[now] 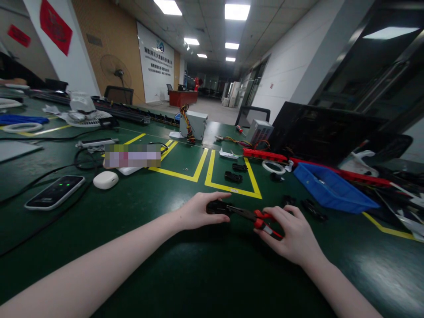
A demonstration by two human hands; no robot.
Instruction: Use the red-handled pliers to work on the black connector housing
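Observation:
My left hand [198,211] grips a small black plastic part [216,207] between thumb and fingers, just above the green table. In my right hand [293,234] is a pair of needle-nose pliers [258,219] with red handles. The jaws point left and meet the black part's right end; whether they are clamped on it I cannot tell. Beyond my hands, two similar black parts [233,177] lie inside a yellow taped box. More black parts [314,209] rest to the right of the pliers.
A blue tray [334,187] stands at the right, near a red strip [265,155] and a white ring [273,167]. Farther back is a metal power supply box [198,126] with cables. To the left lie a device with green lights [55,192] and a white round case [105,180].

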